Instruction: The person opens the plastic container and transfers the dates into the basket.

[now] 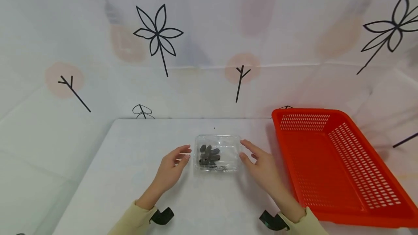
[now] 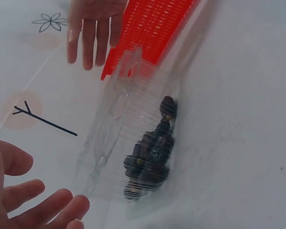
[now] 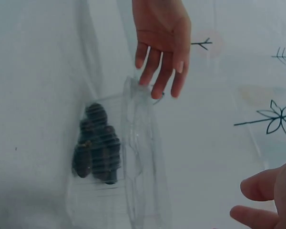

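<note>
Nearest, the bare left hand (image 1: 170, 166) and bare right hand (image 1: 262, 166) flank, at 8 and 4 o'clock, 1 clear, rectangular plastic box (image 1: 230, 152) on the white, flat tabletop (image 1: 205, 202). Both grips are wide and hold nothing; whether the right fingertips touch the box, I cannot tell. Several dark, oval pieces (image 1: 208, 152) lie gathered inside, towards its 9 o'clock side. Whether handling is starting or finished is unclear. At 3 o'clock sits 1 red, perforated plastic basket (image 1: 326, 169); at 12 o'clock, a pale, patterned cloth (image 1: 202, 90). No brand, label or writing is readable.
</note>
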Demonstrator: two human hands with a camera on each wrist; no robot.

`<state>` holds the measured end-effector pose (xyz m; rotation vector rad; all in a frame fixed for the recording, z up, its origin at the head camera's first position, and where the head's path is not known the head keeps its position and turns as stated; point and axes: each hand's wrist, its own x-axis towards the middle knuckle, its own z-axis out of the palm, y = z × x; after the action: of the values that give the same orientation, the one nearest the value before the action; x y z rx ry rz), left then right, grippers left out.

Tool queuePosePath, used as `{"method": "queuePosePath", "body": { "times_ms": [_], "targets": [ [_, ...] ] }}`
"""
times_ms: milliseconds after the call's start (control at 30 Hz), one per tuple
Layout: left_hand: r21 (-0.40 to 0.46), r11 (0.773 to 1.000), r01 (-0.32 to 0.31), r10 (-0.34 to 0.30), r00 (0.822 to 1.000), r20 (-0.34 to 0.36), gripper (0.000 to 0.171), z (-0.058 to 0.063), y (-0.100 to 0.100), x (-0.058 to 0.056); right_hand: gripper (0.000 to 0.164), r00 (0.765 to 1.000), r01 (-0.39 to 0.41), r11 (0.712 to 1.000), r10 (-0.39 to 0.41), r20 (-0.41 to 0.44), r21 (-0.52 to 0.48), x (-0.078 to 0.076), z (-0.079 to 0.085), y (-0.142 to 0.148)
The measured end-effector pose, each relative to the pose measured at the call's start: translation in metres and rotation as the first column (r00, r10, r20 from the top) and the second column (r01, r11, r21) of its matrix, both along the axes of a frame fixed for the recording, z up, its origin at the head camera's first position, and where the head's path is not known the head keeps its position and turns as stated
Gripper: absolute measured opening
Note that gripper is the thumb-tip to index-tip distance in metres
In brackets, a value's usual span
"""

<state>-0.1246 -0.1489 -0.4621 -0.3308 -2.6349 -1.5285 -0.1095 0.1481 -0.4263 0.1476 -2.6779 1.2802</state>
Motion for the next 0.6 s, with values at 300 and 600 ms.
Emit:
{"method": "queuePosePath", "body": {
  "times_ms": [300,600],
  "targets": [
    [0.166,0.986,0.021,-0.039,0.994,0.106,0.050,-0.021,0.006,-0.008,0.040,0.984,-0.103,0.993,0.094,-0.149,-0.057,-0.013,-0.028,-0.021],
    [0.308,0.949,0.064,-0.154,0.949,0.277,0.063,-0.028,0.009,-0.006,0.044,0.935,-0.245,0.966,0.257,-0.244,0.078,-0.016,-0.040,-0.049]
  ]
}}
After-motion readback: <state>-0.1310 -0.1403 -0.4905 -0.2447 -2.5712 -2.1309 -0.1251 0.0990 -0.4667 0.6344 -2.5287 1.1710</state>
